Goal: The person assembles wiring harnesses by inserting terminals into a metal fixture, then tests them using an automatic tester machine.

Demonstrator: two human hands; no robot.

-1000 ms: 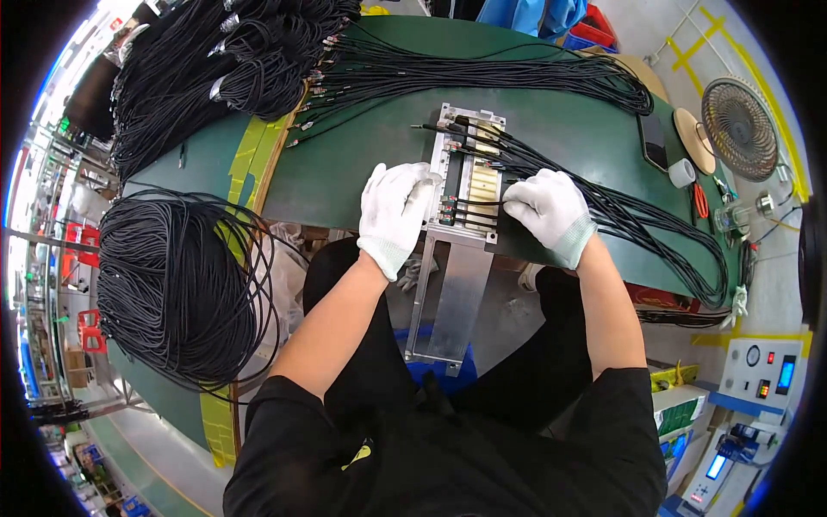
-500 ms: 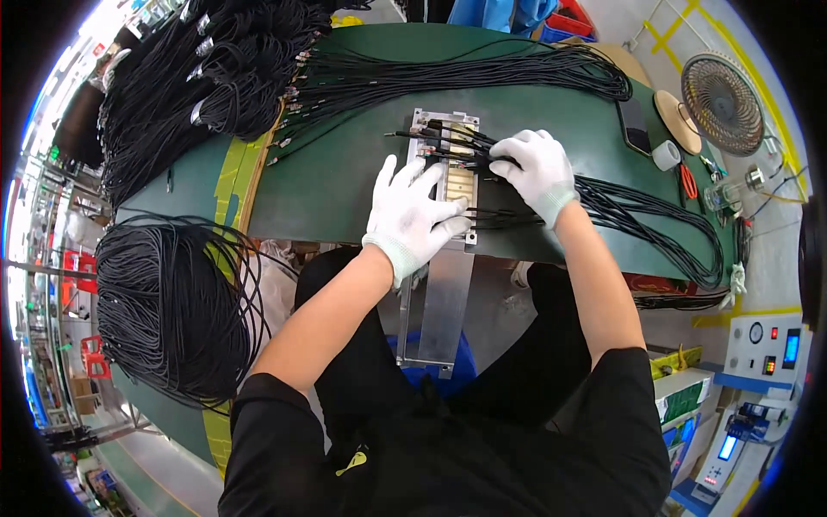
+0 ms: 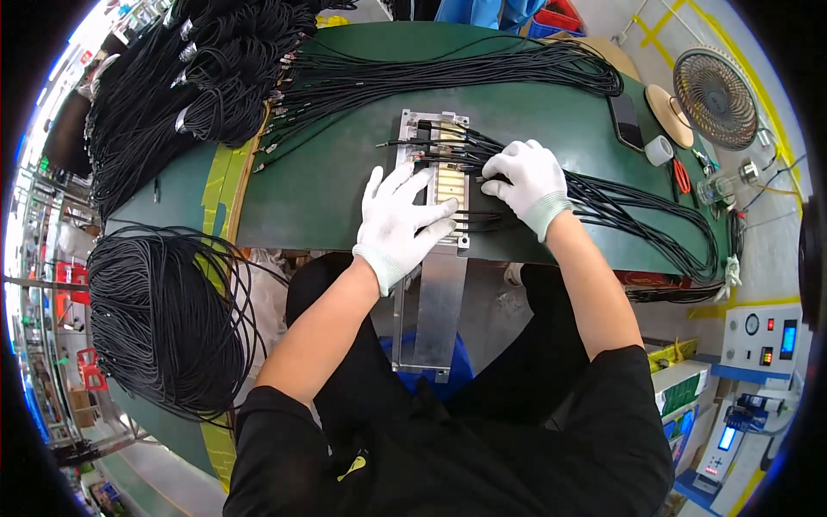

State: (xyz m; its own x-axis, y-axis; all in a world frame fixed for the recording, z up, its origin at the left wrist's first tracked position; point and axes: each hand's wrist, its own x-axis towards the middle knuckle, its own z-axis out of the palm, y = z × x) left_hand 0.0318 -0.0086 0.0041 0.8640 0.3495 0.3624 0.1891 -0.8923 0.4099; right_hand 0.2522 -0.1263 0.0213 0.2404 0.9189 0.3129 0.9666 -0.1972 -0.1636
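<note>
A metal fixture with a row of pale slotted blocks stands upright before me on the green table. Several black cables run from its slots toward the right, some ends sticking out past its left side. My left hand, in a white glove, lies over the fixture's left edge, fingers spread, the thumb and forefinger tips on the lower slots. To the right of the fixture, my gloved right hand pinches a black cable close to its end. Its fingertips partly hide that cable.
A long bundle of black cables crosses the table's far side. Coiled cables hang at the left, with more heaped behind. On the right are a phone, a white tape roll, red-handled pliers, a glass jar and a fan.
My right hand has come slightly nearer to me along the fixture, with the cable in its fingers. My left hand has barely moved. The whole view has shifted a little.
</note>
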